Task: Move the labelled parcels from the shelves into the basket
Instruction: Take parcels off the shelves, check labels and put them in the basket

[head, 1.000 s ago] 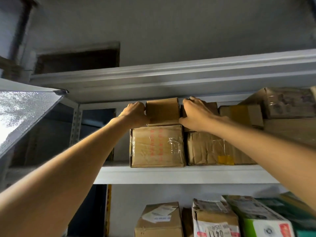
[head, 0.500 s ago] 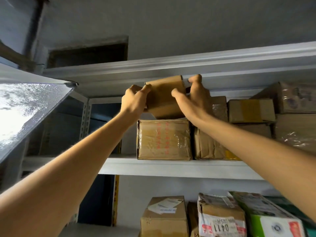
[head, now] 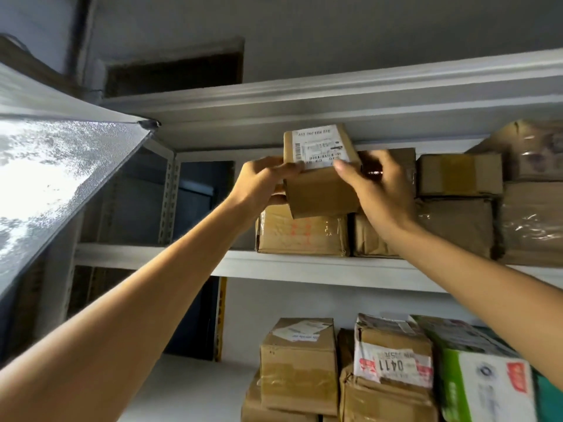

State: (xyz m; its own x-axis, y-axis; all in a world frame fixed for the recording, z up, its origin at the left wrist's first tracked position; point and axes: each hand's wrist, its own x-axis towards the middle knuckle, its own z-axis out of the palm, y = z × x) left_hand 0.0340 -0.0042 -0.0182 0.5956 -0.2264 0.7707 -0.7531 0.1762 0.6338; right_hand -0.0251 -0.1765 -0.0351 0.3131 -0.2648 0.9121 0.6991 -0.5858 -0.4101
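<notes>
We hold the small labelled parcel up in front of the upper shelf, clear of the boxes, just above the taped box at the shelf's left end. It is tipped so the face with the white label turns up and toward us, and the plain brown face sits below. The parcel is close to square; its longer edges seem to run left to right between our hands. Our left hand grips the left side, its fingers curled onto the label's lower left corner. Our right hand grips the right side, thumb on the label's lower right corner and the other fingers curled behind. More boxes stand to the right on this shelf.
</notes>
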